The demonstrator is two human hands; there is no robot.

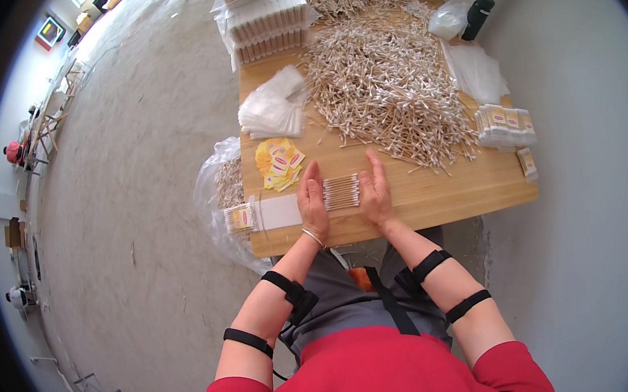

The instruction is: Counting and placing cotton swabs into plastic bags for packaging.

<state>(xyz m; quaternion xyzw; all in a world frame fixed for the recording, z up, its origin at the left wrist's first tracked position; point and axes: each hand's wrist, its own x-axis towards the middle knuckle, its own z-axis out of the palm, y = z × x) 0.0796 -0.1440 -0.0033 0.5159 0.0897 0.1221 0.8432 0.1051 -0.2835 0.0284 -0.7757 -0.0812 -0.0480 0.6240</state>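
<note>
A neat row of wooden-stick cotton swabs (341, 192) lies side by side on the table near its front edge. My left hand (313, 200) stands on edge at the row's left end, fingers stretched out. On the other end, my right hand (375, 192) is held the same way, fingers extended and thumb apart, so the row sits between my two palms. Beside my left hand, a white strip (280, 212) lies flat on the wood. Yellow and white printed cards (279, 161) are scattered just beyond it. A filled packet of swabs (239, 218) rests at the table's left edge.
A big heap of loose swabs (391, 87) covers the table's middle. Clear plastic bags (273, 104) lie left of it, below stacked bundles (265, 27). Finished packets (505, 125) and a dark bottle (478, 16) are at right. A plastic sack (214, 180) hangs beside the left edge.
</note>
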